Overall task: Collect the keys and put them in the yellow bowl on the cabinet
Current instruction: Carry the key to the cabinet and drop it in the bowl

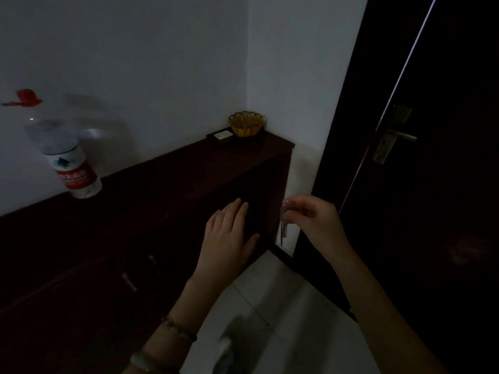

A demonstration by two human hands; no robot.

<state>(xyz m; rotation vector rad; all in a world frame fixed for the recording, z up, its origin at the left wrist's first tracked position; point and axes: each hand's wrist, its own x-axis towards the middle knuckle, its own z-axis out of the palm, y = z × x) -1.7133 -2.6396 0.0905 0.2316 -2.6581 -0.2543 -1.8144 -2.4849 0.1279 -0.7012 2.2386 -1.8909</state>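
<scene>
Dangling from the right hand point(313, 220), the keys point(283, 225) are hanging straight down in the gap between the end of the cabinet point(167, 179) and the dark door point(432, 184), with the fingertips pinching them up near the top. It's pretty dim, so I can't tell how many keys are on there, just a thin pale bunch pointing at the floor. The left hand point(229, 238) is hovering flat in front of the cabinet's near corner, fingers spread a bit and holding nothing; whether it's actually touching the wood I can't say. There are a couple of bracelets point(172, 330) sitting on that wrist. The yellow bowl point(247, 124) is sitting at the far end of the cabinet surface, tucked right into the wall corner, well apart from the keys. Just beside the bowl, on the side away from the door, a small dark flat box point(221, 136) with a pale label is lying. Way down the other end of the cabinet a clear plastic bottle point(68, 155) with a red and white label is standing against the wall. The door's metal handle point(397, 136) is catching a little light.
</scene>
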